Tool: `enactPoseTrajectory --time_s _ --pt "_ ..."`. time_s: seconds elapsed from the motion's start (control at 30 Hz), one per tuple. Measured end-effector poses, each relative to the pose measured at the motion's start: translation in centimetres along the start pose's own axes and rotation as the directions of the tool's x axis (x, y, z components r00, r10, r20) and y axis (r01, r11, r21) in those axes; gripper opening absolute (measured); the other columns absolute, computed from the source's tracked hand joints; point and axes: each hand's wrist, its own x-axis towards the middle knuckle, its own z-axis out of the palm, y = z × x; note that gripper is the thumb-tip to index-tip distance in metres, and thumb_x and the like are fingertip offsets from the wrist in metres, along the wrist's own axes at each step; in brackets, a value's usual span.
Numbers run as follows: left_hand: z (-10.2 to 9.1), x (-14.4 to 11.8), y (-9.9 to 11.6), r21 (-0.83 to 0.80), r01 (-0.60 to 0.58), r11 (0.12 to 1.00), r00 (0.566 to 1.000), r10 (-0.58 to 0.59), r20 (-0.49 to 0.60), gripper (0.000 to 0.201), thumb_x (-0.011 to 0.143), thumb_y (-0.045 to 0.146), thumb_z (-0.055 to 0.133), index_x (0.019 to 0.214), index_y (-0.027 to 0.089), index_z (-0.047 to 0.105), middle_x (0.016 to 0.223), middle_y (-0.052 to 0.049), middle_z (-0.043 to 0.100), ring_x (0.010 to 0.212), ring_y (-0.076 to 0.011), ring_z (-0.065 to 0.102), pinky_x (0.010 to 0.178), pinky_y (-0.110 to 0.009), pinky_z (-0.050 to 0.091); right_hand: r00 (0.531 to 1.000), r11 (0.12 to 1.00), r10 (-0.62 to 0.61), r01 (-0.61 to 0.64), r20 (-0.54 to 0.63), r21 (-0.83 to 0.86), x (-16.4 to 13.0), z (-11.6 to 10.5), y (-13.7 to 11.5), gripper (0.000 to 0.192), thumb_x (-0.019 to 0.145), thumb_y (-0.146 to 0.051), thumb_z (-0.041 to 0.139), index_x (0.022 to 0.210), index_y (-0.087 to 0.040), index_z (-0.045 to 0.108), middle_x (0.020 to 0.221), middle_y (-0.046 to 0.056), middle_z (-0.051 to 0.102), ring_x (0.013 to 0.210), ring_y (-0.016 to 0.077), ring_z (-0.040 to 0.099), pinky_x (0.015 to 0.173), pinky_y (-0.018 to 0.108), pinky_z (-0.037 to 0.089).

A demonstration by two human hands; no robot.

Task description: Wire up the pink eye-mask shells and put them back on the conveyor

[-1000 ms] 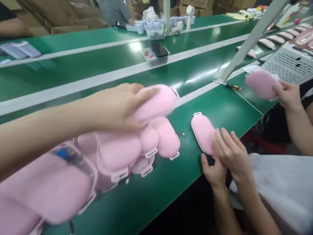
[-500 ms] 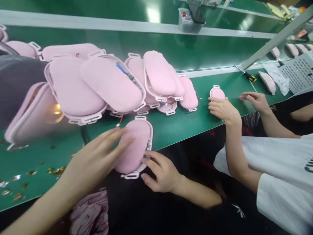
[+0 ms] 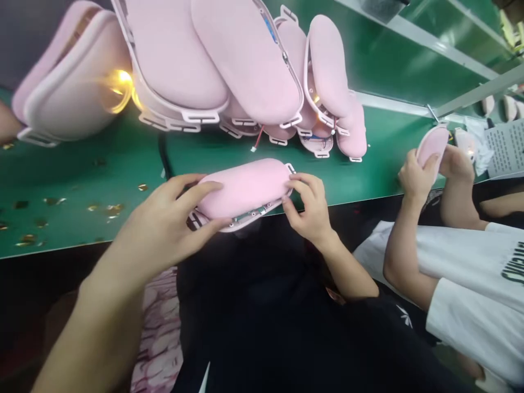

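**Both hands now hold one pink pad at the table edge**

The left hand (image 3: 164, 229) and the right hand (image 3: 311, 210) grip the same pink oval soft-covered pad with white plastic rim (image 3: 245, 191), one hand at each end, fingers wrapped over the top and thumbs under. Half a second ago the pad was lying flat and the left hand only reached for it; now it is lifted and tilted, so its lower rim with small parts shows toward the person. This suggests that handling of this piece has begun. Just beyond the grip lies the green table surface (image 3: 82, 180). Farther behind is a heap of similar pink pads (image 3: 229, 65). Right of the grip, a co-worker's hand (image 3: 413, 174) holds another pink pad (image 3: 432, 144).
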Motion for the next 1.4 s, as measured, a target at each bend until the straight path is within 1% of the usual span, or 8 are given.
enactPoseTrajectory --time_s 0.23,0.63,0.77,0.87,1.03,1.1,1.33,1.4 --pt "1.1 0.3 -0.5 0.148 0.143 0.979 0.958 -0.099 -0.27 0.042 0.117 0.046 0.045 0.123 0.02 0.078 0.073 -0.001 0.068 0.065 -0.015 0.062 0.059 -0.03 0.035 1.0 1.0 -0.001 0.001 0.009 0.022 0.0 0.0 0.4 0.015 0.105 -0.028 0.068 0.118 -0.021 0.068 0.115 0.01 0.078 0.112 0.0233 0.072 0.098 0.043 0.06" --pt "2.6 0.4 -0.6 0.167 -0.035 0.985 0.845 0.118 -0.521 0.027 0.105 0.016 0.065 0.129 0.022 0.078 0.107 0.001 0.085 0.083 -0.0145 0.08 0.066 -0.026 0.055 0.932 0.995 -0.095 0.095 0.35 0.018 5.2 0.7 -2.5 0.028 0.111 -0.039 0.061 0.124 -0.02 0.077 0.121 0.009 0.081 0.11 0.0231 0.074 0.1 0.038 0.059" --pt "2.2 -0.1 0.3 0.068 0.018 0.997 0.901 0.013 -0.433 0.032 0.117 0.017 0.044 0.139 0.013 0.067 0.118 -0.008 0.083 0.109 -0.0219 0.081 0.067 -0.035 0.053 0.889 0.981 -0.079 0.149 0.45 -0.123 5.9 1.4 -4.1 0.027 0.112 -0.026 0.056 0.115 -0.02 0.082 0.115 0.009 0.082 0.111 0.0249 0.073 0.1 0.039 0.056" --pt "2.3 -0.1 0.4 0.057 0.017 0.998 0.896 0.01 -0.443 0.034 0.118 0.017 0.04 0.14 0.011 0.065 0.12 -0.009 0.082 0.113 -0.0233 0.08 0.067 -0.036 0.054 0.838 0.991 0.013 0.061 0.545 -0.118 6.6 0.7 -5.5 0.025 0.109 -0.024 0.06 0.103 -0.018 0.083 0.098 0.006 0.082 0.093 0.0202 0.073 0.085 0.033 0.054" --pt "3.4 0.7 -0.6 0.18 -0.117 0.977 0.74 0.207 -0.641 0.037 0.094 0.001 0.072 0.129 0.014 0.077 0.11 -0.004 0.085 0.093 -0.0194 0.084 0.073 -0.022 0.066 0.666 0.984 0.056 -0.164 0.743 0.073 8.9 0.4 -6.5 0.02 0.097 -0.014 0.068 0.084 -0.018 0.082 0.081 0.0 0.079 0.074 0.0121 0.068 0.076 0.027 0.052" --pt "3.7 0.8 -0.8 0.182 -0.131 0.975 0.733 0.219 -0.644 0.043 0.089 -0.004 0.072 0.129 0.012 0.077 0.111 -0.007 0.085 0.095 -0.021 0.084 0.078 -0.022 0.066 0.619 0.956 0.024 -0.243 0.785 0.162 9.6 0.9 -6.3 0.014 0.095 -0.011 0.071 0.091 -0.018 0.083 0.088 -0.001 0.081 0.079 0.0116 0.071 0.077 0.026 0.054" --pt "3.6 0.5 -0.8 0.128 -0.129 0.983 0.697 0.182 -0.694 0.044 0.091 -0.004 0.071 0.132 0.012 0.075 0.111 -0.006 0.085 0.098 -0.0214 0.084 0.084 -0.024 0.068 0.513 0.79 0.014 -0.532 0.858 0.305 9.6 1.9 -5.4 0.003 0.096 -0.017 0.076 0.098 -0.019 0.077 0.088 -0.003 0.079 0.072 0.0092 0.072 0.067 0.021 0.059" --pt "3.5 0.6 -0.7 0.126 -0.124 0.984 0.687 0.177 -0.705 0.042 0.092 -0.003 0.07 0.13 0.013 0.075 0.11 -0.006 0.085 0.096 -0.0211 0.084 0.082 -0.024 0.069 0.555 0.807 0.05 -0.513 0.83 0.294 9.0 1.8 -5.5 0.005 0.096 -0.016 0.075 0.098 -0.019 0.078 0.086 -0.003 0.079 0.073 0.0109 0.073 0.07 0.023 0.061"
